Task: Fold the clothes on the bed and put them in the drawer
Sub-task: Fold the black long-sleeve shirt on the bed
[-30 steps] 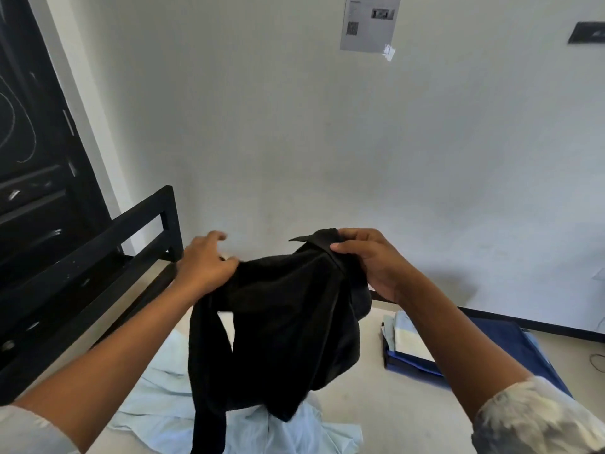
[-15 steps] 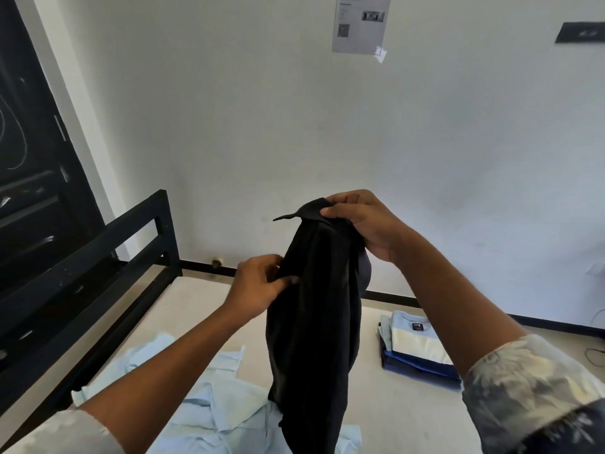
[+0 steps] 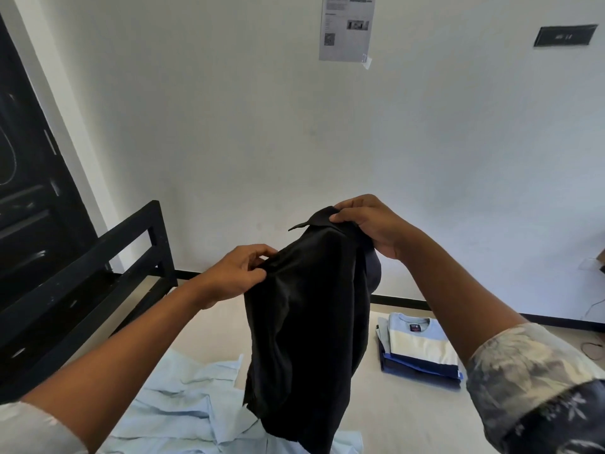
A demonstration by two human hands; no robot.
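Note:
A black collared shirt [image 3: 307, 329] hangs in the air over the bed [image 3: 402, 417]. My right hand [image 3: 370, 224] pinches its collar at the top. Lower and to the left, my left hand [image 3: 239, 276] grips the shirt's left edge between thumb and fingers. A crumpled light blue shirt [image 3: 186, 407] lies on the mattress under the black one. A folded pile of clothes [image 3: 422, 352], with a pale blue and cream shirt on top and dark blue ones under it, sits on the bed to the right. No drawer is in view.
A black metal bed frame [image 3: 108, 257] runs along the left side. A dark door [image 3: 29, 191] stands behind it. The white wall ahead carries a paper sheet [image 3: 347, 27] and a black switch plate [image 3: 564, 36]. A cable [image 3: 592, 345] lies at the far right.
My left hand let go of the shirt's far left part and came in to grip its left edge. The shirt was lifted and now hangs narrow and long.

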